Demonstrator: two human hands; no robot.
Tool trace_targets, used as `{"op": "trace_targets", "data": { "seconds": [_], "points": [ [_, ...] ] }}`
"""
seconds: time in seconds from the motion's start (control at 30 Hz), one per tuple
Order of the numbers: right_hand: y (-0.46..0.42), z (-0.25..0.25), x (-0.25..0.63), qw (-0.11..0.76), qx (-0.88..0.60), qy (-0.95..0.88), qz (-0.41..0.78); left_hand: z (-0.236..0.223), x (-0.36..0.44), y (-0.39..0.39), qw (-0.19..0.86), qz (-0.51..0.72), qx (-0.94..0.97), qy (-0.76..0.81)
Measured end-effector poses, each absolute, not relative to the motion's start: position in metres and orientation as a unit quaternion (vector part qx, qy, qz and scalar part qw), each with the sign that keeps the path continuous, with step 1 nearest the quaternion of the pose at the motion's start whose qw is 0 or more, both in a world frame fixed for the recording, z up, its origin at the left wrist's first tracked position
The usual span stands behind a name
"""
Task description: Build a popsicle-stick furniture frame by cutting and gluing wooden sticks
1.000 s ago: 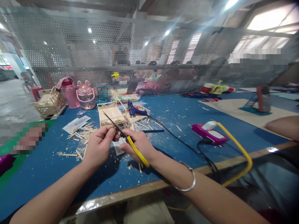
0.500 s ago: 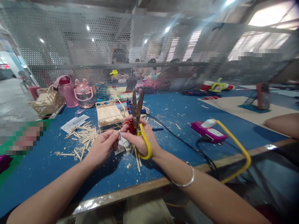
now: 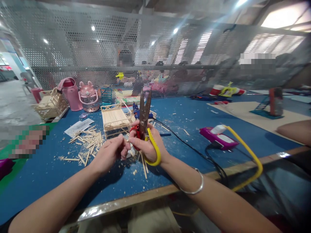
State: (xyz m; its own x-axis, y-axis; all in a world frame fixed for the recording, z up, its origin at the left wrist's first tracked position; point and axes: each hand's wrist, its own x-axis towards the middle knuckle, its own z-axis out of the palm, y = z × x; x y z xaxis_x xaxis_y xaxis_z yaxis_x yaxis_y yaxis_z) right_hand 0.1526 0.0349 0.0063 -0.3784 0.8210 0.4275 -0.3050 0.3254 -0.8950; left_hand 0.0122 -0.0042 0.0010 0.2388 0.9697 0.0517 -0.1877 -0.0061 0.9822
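Observation:
My right hand [image 3: 153, 145] holds a pair of scissors [image 3: 145, 111] with one yellow and one red handle, blades upright and slightly parted. A tiny pale piece [image 3: 127, 141] shows at that hand's thumb and fingertip. Close against it is my left hand [image 3: 110, 153], its fingers curled in a pinch; anything between them is too small to make out. Behind both hands stands a small bed-shaped model of wooden sticks [image 3: 114, 119]. Loose cut sticks [image 3: 91, 145] and crumbs lie left of it, and a few longer sticks [image 3: 143, 165] lie under my right hand.
A blue glue gun [image 3: 138, 111] lies behind the scissors. A purple power strip [image 3: 218, 138] with a yellow cable is at right. Pink bottles [image 3: 88, 97] and another stick model [image 3: 50, 103] stand back left. A perforated screen [image 3: 102, 51] borders the table. Another person's arm [image 3: 293, 131] rests at right.
My left fingers have drawn slightly apart from the right fingertips, which they met before. The scissors stay in my right hand. The whole view has shifted slightly.

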Motion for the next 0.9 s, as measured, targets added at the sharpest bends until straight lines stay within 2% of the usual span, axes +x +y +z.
{"op": "trace_targets", "data": {
  "seconds": [0.13,0.3,0.5,0.57,0.67,0.77,0.9],
  "points": [
    [0.035,0.007,0.153,0.523,-0.230,-0.624,0.533,-0.001,0.011,-0.002,0.622,0.491,0.479,0.378],
    [0.033,0.006,0.150,0.514,-0.247,-0.665,0.482,0.000,0.011,0.000,0.608,0.495,0.477,0.398],
    [0.034,0.024,0.174,0.531,-0.362,-0.700,0.312,0.004,0.010,0.001,0.583,0.520,0.457,0.426],
    [0.031,0.030,0.195,0.477,-0.437,-0.730,0.221,0.004,0.010,0.002,0.582,0.525,0.448,0.430],
    [0.025,0.031,0.229,0.333,-0.564,-0.747,0.114,0.004,0.008,0.004,0.579,0.536,0.438,0.430],
    [0.023,0.021,0.255,0.201,-0.626,-0.750,0.073,0.002,0.007,0.006,0.563,0.540,0.448,0.436],
    [0.034,0.010,0.271,0.102,-0.661,-0.743,0.017,-0.002,0.002,0.008,0.469,0.502,0.532,0.495]
  ]
}}
